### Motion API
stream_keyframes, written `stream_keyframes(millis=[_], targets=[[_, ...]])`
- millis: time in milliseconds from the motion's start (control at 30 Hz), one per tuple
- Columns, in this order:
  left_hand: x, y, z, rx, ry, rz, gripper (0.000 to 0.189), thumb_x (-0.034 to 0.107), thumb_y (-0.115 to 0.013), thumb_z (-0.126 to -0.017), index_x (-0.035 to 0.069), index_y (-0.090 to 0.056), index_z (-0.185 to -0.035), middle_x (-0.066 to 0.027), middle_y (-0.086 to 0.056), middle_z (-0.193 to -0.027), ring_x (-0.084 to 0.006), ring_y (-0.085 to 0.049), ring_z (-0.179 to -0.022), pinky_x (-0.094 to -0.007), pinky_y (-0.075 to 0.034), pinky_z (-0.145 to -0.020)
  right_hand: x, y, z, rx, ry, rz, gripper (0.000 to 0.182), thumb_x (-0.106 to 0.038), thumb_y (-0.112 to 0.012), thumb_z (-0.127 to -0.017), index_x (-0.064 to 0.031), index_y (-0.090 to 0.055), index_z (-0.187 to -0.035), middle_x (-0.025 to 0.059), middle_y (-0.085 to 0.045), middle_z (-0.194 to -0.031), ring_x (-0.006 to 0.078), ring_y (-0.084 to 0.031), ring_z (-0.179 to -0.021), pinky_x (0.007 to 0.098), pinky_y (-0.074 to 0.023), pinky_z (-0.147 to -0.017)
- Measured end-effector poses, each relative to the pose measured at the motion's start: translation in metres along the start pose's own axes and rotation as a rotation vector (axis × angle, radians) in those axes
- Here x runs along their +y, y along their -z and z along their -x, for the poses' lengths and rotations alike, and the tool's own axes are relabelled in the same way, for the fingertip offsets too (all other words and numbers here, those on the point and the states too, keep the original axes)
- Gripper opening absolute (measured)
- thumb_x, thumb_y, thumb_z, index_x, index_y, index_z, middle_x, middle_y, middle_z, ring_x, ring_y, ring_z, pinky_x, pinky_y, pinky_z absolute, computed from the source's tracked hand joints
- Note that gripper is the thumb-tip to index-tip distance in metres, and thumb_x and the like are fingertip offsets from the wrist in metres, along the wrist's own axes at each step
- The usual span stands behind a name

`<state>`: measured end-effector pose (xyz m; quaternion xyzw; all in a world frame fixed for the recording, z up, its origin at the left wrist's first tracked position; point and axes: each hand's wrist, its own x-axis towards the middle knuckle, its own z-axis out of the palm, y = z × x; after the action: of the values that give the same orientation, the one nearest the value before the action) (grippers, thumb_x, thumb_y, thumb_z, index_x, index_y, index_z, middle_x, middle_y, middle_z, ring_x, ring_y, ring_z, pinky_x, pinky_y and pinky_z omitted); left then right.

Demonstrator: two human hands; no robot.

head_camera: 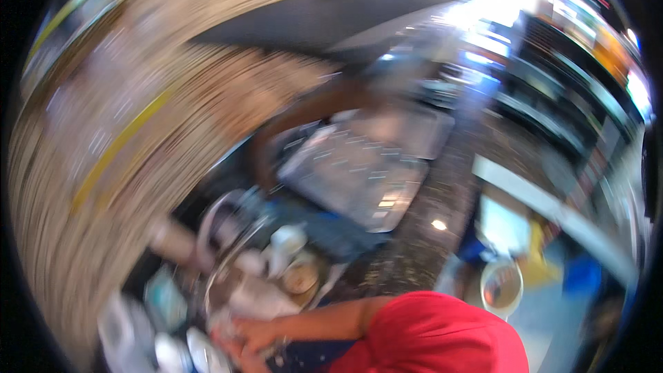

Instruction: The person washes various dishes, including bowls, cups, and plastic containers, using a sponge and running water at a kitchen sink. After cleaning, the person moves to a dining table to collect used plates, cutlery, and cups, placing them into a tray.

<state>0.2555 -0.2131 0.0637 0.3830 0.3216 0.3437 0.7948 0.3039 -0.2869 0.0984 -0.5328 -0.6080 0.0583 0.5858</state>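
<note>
The picture is strongly blurred. From a red sleeve at the bottom, my right hand (254, 334) reaches left to the near edge of a large round tray or basin (208, 290). Its fingers are at something pale and reddish; whether they grip it cannot be told. My left hand cannot be made out. In the round vessel lie a pale, cloth-like piece (264, 298), a small round container with tan contents (300, 277) and a white object (287, 243). White rounded objects (171, 352) are beside my hand at the lower left.
Beyond the round vessel, a shiny metal or plastic tray (352, 171) stands on a dark speckled counter (435, 202). Another person's bent bare arm (305, 109) is beside it. A white bucket (501, 287) stands lower right, near a white shelf edge (549, 207).
</note>
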Motion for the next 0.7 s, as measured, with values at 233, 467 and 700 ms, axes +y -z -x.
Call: stream_keyframes(millis=[233, 467, 700], targets=[[-0.03, -0.042, 0.024, -0.101, 0.03, -0.317, 0.038, 0.041, -0.049, -0.082, 0.009, -0.056, -0.102, -0.0061, -0.06, -0.097, -0.0214, -0.058, -0.087, -0.035, -0.047, -0.076, -0.04, 0.023, 0.049, -0.068, -0.468, 0.25, 0.057, -0.029, -0.065, -0.064, -0.0085, -0.049, -0.114, 0.0098, -0.051, -0.117, 0.023, -0.045, -0.113, 0.0331, -0.0361, -0.093], [-0.023, -0.036, 0.026, -0.206, 0.064, -0.364, 0.039, 0.042, -0.05, -0.083, 0.009, -0.056, -0.1, -0.0062, -0.06, -0.096, -0.0211, -0.057, -0.086, -0.0357, -0.047, -0.076, 0.014, -0.001, 0.078, -0.324, -0.704, 0.595, 0.04, -0.025, -0.057, -0.067, -0.0015, -0.06, -0.099, 0.0168, -0.058, -0.101, 0.0234, -0.05, -0.106, 0.0372, -0.0357, -0.092], [0.013, 0.041, -0.039, -0.282, 0.165, -0.254, 0.039, 0.044, -0.05, -0.083, 0.008, -0.057, -0.099, -0.0062, -0.059, -0.095, -0.0207, -0.057, -0.085, -0.0365, -0.047, -0.075, -0.004, -0.021, 0.013, -0.893, -0.675, 0.623, 0.027, -0.028, -0.057, -0.07, -0.008, -0.066, -0.087, 0.0148, -0.063, -0.089, 0.0294, -0.058, -0.083, 0.0426, -0.0416, -0.08]])
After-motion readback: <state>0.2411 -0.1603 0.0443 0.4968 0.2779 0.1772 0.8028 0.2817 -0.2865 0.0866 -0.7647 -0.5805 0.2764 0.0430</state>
